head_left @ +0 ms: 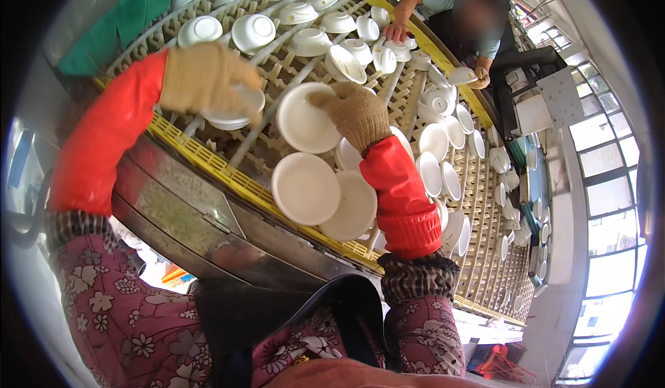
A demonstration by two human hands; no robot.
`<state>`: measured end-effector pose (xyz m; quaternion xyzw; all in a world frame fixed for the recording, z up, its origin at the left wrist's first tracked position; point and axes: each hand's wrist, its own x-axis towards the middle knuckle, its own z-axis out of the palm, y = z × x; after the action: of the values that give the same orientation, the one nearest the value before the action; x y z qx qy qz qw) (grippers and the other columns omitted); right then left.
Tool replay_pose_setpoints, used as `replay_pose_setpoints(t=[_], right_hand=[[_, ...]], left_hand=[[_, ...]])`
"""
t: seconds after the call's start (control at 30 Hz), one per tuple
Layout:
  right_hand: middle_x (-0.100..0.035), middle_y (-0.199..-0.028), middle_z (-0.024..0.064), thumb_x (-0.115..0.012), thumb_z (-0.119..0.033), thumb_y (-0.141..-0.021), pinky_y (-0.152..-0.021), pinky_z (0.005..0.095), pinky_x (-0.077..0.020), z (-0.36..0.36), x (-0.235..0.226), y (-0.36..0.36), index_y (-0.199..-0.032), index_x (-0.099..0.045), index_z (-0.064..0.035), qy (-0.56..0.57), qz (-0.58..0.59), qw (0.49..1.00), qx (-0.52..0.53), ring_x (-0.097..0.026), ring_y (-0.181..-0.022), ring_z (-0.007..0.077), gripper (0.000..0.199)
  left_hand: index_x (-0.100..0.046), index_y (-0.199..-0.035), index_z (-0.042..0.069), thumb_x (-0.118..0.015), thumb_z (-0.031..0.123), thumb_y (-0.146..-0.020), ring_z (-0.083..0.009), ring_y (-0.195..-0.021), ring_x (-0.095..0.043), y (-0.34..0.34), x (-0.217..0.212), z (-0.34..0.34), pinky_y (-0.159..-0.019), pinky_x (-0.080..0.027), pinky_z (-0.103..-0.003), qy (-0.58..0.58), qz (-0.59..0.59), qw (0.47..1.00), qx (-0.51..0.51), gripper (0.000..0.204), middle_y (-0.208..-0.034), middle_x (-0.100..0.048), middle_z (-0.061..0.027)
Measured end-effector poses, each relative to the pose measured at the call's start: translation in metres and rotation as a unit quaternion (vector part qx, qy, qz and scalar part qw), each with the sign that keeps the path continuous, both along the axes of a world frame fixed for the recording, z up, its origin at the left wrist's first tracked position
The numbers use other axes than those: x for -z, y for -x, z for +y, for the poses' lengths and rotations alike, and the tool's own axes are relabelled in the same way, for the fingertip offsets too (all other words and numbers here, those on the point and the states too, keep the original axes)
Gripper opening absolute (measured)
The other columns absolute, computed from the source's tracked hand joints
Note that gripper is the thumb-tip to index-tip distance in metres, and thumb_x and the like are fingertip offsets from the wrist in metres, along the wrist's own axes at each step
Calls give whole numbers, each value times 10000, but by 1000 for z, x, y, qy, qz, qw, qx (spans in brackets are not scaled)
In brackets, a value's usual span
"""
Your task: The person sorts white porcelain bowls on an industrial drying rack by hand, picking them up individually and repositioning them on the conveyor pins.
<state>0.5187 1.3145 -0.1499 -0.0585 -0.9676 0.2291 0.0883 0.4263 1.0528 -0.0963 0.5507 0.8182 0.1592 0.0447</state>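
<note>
left hand [208, 76]: blurred by motion; the fingers cannot be made out, and it covers part of a plate [239, 114].
right hand [357, 114]: fingertips hidden on the rim of a white plate [305, 121].
lower plates [357, 208]: partly behind the red sleeve [402, 194].
far dishes [516, 235]: too small to tell apart.
co-worker [471, 21]: cut off by the picture's rim.

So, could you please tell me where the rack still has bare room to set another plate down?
Bare pegs show on the rack along its yellow near edge, between the left hand and the two plates by the right hand. Another gap lies beyond those hands, before the bowls. The right side, packed with upright dishes, is crowded.
</note>
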Motion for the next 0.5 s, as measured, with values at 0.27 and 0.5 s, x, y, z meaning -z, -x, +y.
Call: replay_pose_setpoints(t=[0.27, 0.5], right_hand=[[-644, -649, 126, -611, -392, -838, -546, 413, -493, -11, -24, -4, -773, -658, -79, -286, 133, 948, -43, -653, -615, 309, 324], [-615, -588, 85, -607, -291, -831, -463, 397, -451, -19, -37, -50, -746, -604, -84, -322, 184, 924, -96, -639, -562, 281, 223]], left_hand=[[-681, -1007, 62, -639, 328, -824, -277, -790, -654, -4, 2, -10, -684, -525, -371, 104, 49, 989, -88, 326, -912, -665, -174], [-576, -1225, 62, -679, 275, -799, -330, -981, -602, 11, 27, -42, -888, -463, -407, -119, 130, 932, -318, 487, -1059, -642, -189]])
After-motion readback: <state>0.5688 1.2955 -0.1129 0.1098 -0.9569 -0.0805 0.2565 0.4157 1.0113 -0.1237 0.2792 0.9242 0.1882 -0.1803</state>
